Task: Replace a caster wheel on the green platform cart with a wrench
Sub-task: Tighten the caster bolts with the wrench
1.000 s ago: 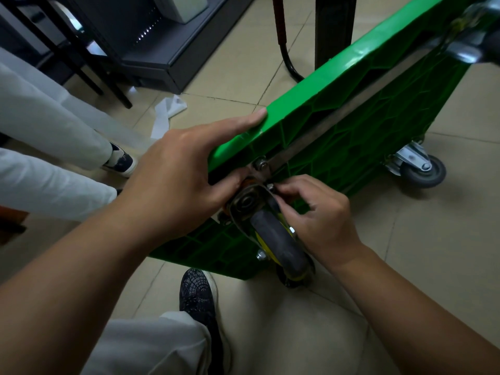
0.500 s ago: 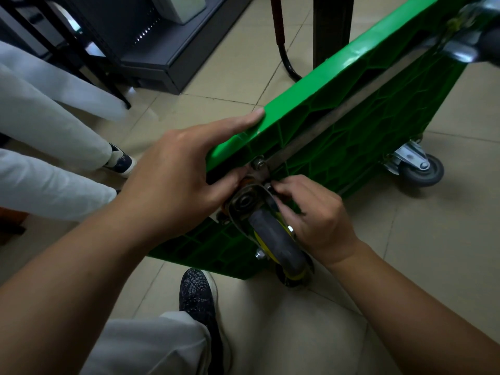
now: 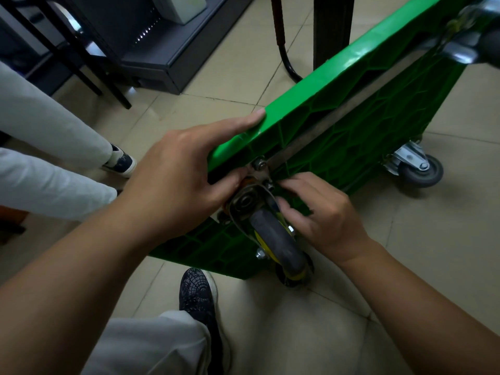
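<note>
Since the green platform cart (image 3: pixel 351 147) is tipped up on its long edge with the ribbed underside turned toward the person, the caster wheel (image 3: pixel 276 239) at the near lower corner sticks out sideways, where it is easy to reach. It has a dark tread and a yellow hub, and it hangs just above the floor (image 3: pixel 297 334) from a metal mounting plate (image 3: pixel 247 200) set against the cart.

The two hands are apart, one on each side of that plate. The left hand (image 3: pixel 184 180) clamps the cart's upper rim, with its fingers laid flat along the top and its thumb pressed in beside the plate. To my eye that grip keeps the cart from toppling and holds the plate in place. The right hand (image 3: pixel 322 212) has its fingers curled in and pinching a small nut (image 3: pixel 267 185) at the plate's corner, which looks like hand-threading. No wrench is in sight, so I would judge the tightening has not begun.

A second caster (image 3: pixel 420 170) farther along the underside rests on the tiles and helps prop the cart. The person's dark shoe (image 3: pixel 198 296) is planted just below the cart's corner. Another person's pale trouser legs (image 3: pixel 48 131) are off to the left, near a dark cabinet (image 3: pixel 151 55).
</note>
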